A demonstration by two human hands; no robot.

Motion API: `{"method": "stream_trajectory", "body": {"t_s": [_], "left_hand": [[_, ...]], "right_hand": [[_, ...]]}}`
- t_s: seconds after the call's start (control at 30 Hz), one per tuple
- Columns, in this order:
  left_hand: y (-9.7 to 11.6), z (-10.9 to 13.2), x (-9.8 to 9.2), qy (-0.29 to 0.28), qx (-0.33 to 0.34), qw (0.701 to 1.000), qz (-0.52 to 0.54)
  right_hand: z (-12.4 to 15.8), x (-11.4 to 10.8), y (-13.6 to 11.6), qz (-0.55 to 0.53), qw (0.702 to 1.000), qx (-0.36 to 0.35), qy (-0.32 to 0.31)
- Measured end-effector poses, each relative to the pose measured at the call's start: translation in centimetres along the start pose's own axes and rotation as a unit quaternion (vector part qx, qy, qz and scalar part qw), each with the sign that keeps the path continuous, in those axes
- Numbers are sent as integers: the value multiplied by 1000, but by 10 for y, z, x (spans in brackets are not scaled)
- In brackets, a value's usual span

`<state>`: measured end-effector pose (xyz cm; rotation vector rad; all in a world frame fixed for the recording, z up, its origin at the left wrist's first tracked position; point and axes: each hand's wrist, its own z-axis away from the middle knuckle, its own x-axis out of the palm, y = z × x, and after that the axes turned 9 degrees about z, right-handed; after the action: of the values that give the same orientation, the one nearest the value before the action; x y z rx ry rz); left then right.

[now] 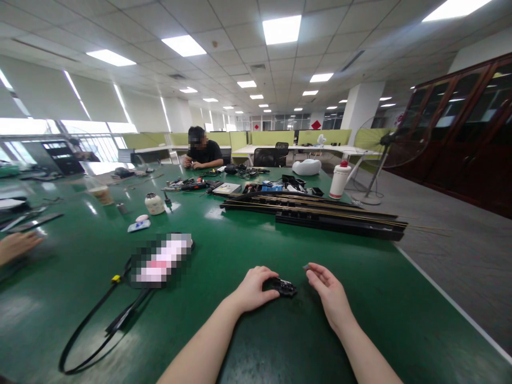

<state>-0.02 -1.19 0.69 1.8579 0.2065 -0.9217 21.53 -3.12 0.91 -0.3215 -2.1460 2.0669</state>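
Observation:
My left hand (pixel 256 289) is closed around one end of a small black mechanical part (pixel 285 287) with metal bits on top, holding it on the green table (pixel 224 325). To the right, my right hand (pixel 327 293) is raised a little, apart from the black part. Its thumb and forefinger pinch a tiny greyish piece (pixel 306 266), too small to name. Left of my hands lies a blurred-out phone-like screen (pixel 164 261) with a black cable loop (pixel 86 368) beside it.
Long black rails with thin rods (pixel 340 226) lie across the table's right side. Behind them are tools and boxes (pixel 276 186) and a white bottle (pixel 340 180). A jar (pixel 154 204) stands left. Another person's hand (pixel 18 246) shows at left; a person (pixel 204 152) sits opposite.

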Motion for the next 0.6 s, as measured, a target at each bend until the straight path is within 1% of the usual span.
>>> {"method": "stream_trajectory", "body": {"t_s": [0.2, 0.6], "left_hand": [[1, 0, 0, -1, -9, 1000, -5], [-1, 0, 0, -5, 2, 1000, -4]], "right_hand": [[0, 1, -1, 2, 1000, 1, 8], [-1, 0, 2, -8, 1000, 14, 19]]}}
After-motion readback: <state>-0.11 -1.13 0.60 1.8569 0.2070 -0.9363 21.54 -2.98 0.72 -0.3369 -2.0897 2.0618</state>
